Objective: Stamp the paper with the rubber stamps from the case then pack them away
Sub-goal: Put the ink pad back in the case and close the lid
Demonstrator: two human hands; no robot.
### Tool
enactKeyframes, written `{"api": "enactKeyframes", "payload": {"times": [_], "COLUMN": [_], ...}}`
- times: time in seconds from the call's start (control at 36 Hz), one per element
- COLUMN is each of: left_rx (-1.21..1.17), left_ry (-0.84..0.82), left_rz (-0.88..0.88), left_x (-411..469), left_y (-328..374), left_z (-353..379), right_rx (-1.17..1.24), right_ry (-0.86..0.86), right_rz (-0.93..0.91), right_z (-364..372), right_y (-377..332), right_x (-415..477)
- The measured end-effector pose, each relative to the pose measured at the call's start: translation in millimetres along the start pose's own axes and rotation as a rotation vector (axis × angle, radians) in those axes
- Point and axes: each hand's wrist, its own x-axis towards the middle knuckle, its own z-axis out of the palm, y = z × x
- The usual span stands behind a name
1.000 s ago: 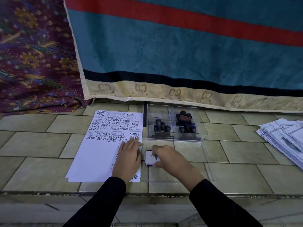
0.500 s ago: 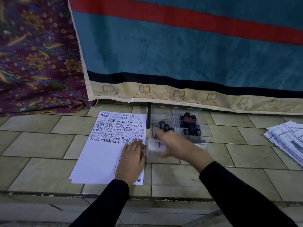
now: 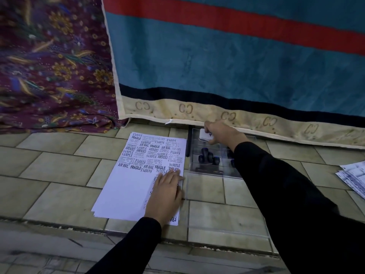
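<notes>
White ink pad (image 3: 205,134) (or a flat stamp, we can't tell) hangs over the far corner of the clear case (image 3: 207,173), pinched in the right hand (image 3: 222,133), beyond the blue-handled stamps (image 3: 208,158). Left hand (image 3: 166,192) lies flat, fingers straight, on the paper (image 3: 128,186). Our worry: set down crooked, it jams against those handles and smears ink.

Dark-stamped white paper (image 3: 126,190); teal, red-striped blanket (image 3: 217,62); maroon floral cloth (image 3: 49,66)
</notes>
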Motion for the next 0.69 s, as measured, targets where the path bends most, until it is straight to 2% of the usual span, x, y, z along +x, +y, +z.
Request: {"api": "enactKeyframes", "payload": {"times": [0.31, 0.69], "left_rx": [0.018, 0.013], "left_ry": [-0.019, -0.010], "left_rz": [-0.006, -0.003], "left_x": [0.9, 0.6], "left_y": [0.5, 2.0], "left_z": [-1.3, -2.7], "right_rx": [-0.004, 0.109], "right_ry": [-0.075, -0.034], "right_rz": [-0.057, -0.038], "right_z": [1.9, 30.4], "right_y": [1.4, 11.1], "right_x": [5.4, 18.1]}}
